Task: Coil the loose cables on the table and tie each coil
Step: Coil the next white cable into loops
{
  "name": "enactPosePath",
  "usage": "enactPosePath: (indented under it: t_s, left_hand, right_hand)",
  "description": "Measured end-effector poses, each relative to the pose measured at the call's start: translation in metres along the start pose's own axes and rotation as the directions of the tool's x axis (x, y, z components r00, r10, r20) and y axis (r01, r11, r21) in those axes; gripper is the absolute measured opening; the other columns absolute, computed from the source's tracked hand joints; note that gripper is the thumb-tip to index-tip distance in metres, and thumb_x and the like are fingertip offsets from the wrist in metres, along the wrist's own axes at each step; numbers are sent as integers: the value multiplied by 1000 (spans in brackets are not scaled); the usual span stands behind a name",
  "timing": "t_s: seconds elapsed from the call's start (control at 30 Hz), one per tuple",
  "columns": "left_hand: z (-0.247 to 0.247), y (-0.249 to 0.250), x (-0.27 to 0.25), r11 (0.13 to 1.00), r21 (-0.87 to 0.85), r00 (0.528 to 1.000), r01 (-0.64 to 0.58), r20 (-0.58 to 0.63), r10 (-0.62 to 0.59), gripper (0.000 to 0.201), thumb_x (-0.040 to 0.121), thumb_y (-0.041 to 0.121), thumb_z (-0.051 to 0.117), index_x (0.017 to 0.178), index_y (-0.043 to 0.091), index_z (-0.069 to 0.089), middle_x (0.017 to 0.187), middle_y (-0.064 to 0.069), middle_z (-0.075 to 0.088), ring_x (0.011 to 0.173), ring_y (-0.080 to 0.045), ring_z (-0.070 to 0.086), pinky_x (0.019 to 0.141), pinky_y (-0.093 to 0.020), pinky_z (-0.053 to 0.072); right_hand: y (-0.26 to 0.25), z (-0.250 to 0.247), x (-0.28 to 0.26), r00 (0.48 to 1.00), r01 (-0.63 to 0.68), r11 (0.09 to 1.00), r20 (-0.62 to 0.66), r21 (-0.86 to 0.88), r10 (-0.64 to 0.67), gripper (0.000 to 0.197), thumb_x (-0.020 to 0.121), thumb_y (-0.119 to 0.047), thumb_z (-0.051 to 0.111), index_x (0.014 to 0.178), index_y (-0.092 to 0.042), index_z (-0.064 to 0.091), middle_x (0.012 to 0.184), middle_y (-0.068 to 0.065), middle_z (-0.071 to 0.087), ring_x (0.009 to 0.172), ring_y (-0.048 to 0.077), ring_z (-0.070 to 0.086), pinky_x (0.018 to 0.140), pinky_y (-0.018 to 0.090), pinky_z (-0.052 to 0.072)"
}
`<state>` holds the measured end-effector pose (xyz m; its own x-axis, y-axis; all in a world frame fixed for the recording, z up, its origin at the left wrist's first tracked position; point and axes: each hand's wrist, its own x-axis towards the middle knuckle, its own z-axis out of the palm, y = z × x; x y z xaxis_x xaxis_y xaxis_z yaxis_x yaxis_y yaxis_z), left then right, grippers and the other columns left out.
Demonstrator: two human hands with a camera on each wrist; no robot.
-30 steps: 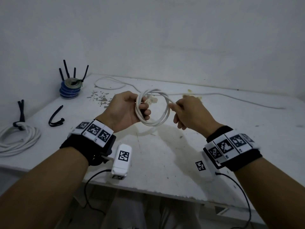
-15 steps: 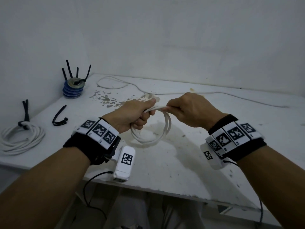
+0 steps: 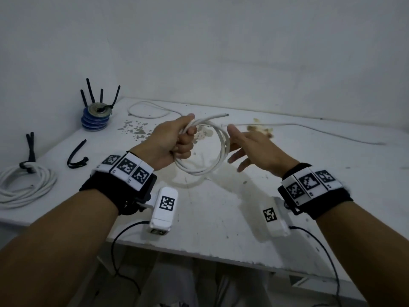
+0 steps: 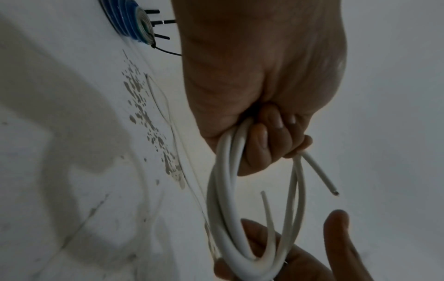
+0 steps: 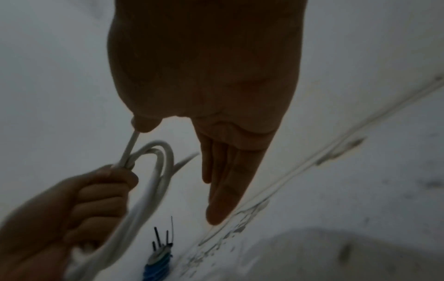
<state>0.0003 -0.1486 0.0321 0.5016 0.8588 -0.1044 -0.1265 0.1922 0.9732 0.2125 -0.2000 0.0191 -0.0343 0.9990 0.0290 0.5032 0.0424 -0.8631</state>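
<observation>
White stained table [image 3: 221, 218] against a bare wall. Left hand [image 3: 170, 142] at frame center, fingers curled tight round a small white cable coil [image 3: 212, 160] held above the table, one cut end [image 3: 224, 115] poking out past the fist. Right hand [image 3: 254, 149] just right of the coil, fingers straight and spread, gripping nothing. Tied white coil [image 3: 24, 187] at far left edge, black tie [image 3: 76, 155] beside it, blue spool stack [image 3: 95, 118] upper left, loose cable [image 3: 309, 127] along the back.

Dim, flat, bluish light, noisy. Soft shadows under the arms on the surface [image 3: 221, 218]. Head view bows at edges. Both wrist views dark, soft; right wrist motion-blurred.
</observation>
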Motion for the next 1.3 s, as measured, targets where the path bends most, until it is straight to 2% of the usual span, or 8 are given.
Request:
enactPosePath:
  t_s: [0.17, 0.4, 0.6, 0.67, 0.77, 1.03, 1.17, 1.3]
  left_hand:
    - [3, -5, 2, 998, -43, 999, 42, -23, -43, 41, 104, 32, 34, 69, 15, 47, 47, 4, 29, 39, -12, 29, 45, -24, 27]
    - [10, -14, 0, 927, 355, 977, -124, -118, 176, 43, 102, 48, 43, 98, 14, 67, 67, 0, 49, 43, -11, 36, 45, -24, 30]
    - [9, -17, -4, 914, 404, 989, -39, -117, 94, 49, 101, 50, 44, 94, 7, 67, 61, -3, 50, 43, -12, 30, 44, -21, 25]
    - [8, -16, -8, 931, 363, 994, -41, -78, 74, 47, 99, 50, 48, 89, 7, 63, 54, -1, 38, 45, -12, 25, 43, -22, 21]
    - [2, -14, -13, 951, 311, 998, -3, -63, 24, 46, 97, 47, 55, 88, 5, 69, 54, 2, 26, 45, -11, 19, 44, -24, 16]
    - [-3, -18, -16, 990, 139, 997, 28, -75, -18, 34, 101, 32, 52, 80, 6, 58, 46, 4, 26, 36, -9, 20, 41, -23, 21]
    - [7, -13, -12, 994, 105, 999, 37, -22, -34, 33, 105, 32, 42, 86, 9, 56, 50, 6, 35, 38, -7, 24, 42, -22, 20]
    - [15, -9, -5, 987, 139, 992, 85, -109, -70, 38, 106, 35, 41, 86, 7, 58, 50, 7, 36, 39, -6, 23, 36, -19, 17]
  right_hand:
    - [-8, 19, -6, 998, 63, 951, -33, 302, -55, 33, 103, -29, 48, 108, 0, 64, 81, 12, 71, 77, 27, 70, 73, 38, 61]
    - [-13, 48, -9, 987, 128, 931, -137, 343, -85, 39, 107, -26, 40, 91, 1, 64, 71, 8, 50, 62, 21, 51, 57, 36, 53]
    - [-22, 35, -7, 990, -135, 798, 42, 588, 136, 22, 98, -18, 56, 101, -4, 72, 85, 11, 71, 75, 20, 69, 64, 33, 56]
    - [-23, 31, -5, 985, -119, 753, -22, 647, 174, 20, 100, -16, 55, 101, -2, 69, 94, 16, 75, 83, 25, 74, 71, 36, 61]
    - [-17, 26, -2, 952, -42, 651, -168, 758, 257, 17, 102, -13, 51, 93, -4, 63, 74, 8, 70, 69, 21, 70, 68, 36, 61]
    - [-9, 21, 5, 874, 164, 502, -361, 849, 325, 9, 101, -11, 53, 99, -6, 60, 69, 5, 62, 66, 19, 64, 72, 33, 58]
    - [-20, 35, 3, 902, 218, 624, -399, 750, 164, 13, 99, -20, 58, 102, -10, 66, 78, 8, 69, 75, 22, 70, 70, 32, 59]
    - [-25, 49, -9, 972, 199, 864, -204, 463, -114, 26, 103, -27, 51, 121, -15, 65, 105, 9, 74, 89, 28, 73, 65, 39, 58]
